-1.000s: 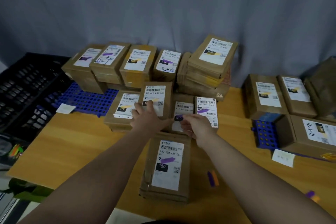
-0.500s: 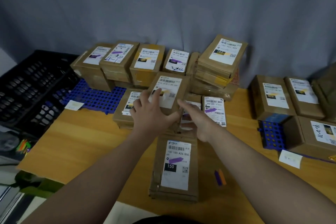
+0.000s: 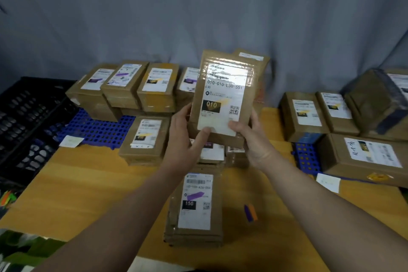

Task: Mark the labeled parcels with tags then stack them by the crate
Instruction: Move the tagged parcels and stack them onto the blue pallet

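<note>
Both my hands hold a flat brown parcel (image 3: 223, 95) upright above the middle of the wooden surface (image 3: 66, 183), its label reading 010 turned toward me. My left hand (image 3: 182, 139) pinches the lower left corner, thumb across the label; my right hand (image 3: 252, 139) grips the lower right edge the same way. Nearer me, a parcel marked 150 (image 3: 196, 201) lies flat, a purple and orange tag pair (image 3: 250, 212) just to its right. A black crate (image 3: 26, 117) sits at the left edge, beside stacked parcels (image 3: 123, 86).
</note>
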A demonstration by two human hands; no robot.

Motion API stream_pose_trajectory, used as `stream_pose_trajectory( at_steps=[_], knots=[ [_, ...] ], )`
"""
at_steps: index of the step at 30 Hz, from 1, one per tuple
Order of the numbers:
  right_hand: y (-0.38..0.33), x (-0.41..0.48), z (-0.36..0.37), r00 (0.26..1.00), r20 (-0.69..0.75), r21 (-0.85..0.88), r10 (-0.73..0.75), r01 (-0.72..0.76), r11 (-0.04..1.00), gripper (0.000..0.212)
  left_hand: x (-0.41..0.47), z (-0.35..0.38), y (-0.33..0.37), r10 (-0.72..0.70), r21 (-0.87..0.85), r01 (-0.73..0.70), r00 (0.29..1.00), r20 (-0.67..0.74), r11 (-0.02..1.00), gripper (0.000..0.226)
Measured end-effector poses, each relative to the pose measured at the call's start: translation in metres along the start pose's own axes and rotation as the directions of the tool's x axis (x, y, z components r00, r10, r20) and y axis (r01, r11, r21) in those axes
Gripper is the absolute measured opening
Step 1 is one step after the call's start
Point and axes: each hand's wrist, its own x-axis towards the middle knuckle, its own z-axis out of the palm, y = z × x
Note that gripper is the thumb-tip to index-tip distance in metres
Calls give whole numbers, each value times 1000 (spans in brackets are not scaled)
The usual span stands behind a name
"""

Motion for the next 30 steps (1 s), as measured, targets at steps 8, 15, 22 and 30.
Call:
stream_pose_trajectory(
  at_steps=[8, 15, 22, 30],
  knots=[
    [-38, -36, -123, 971, -225, -93, -76, 56, 994, 86, 6, 110, 42, -197, -247, 335, 870, 453, 909, 72],
    [-68, -48, -222, 942, -326, -369, -76, -52, 928, 59, 19, 219, 66, -363, -344, 538, 812, 458, 770, 60],
    [-107, -41, -331, 757, -404, -853, -513, -109, 510, 31, 58, 315, 80, -528, -418, 639, 769, 360, 646, 62],
    [-135, -11, -420, 813, -481, -876, -327, -430, 220, 80, 97, 383, 87, -605, -270, 659, 752, 262, 702, 64]
  ],
)
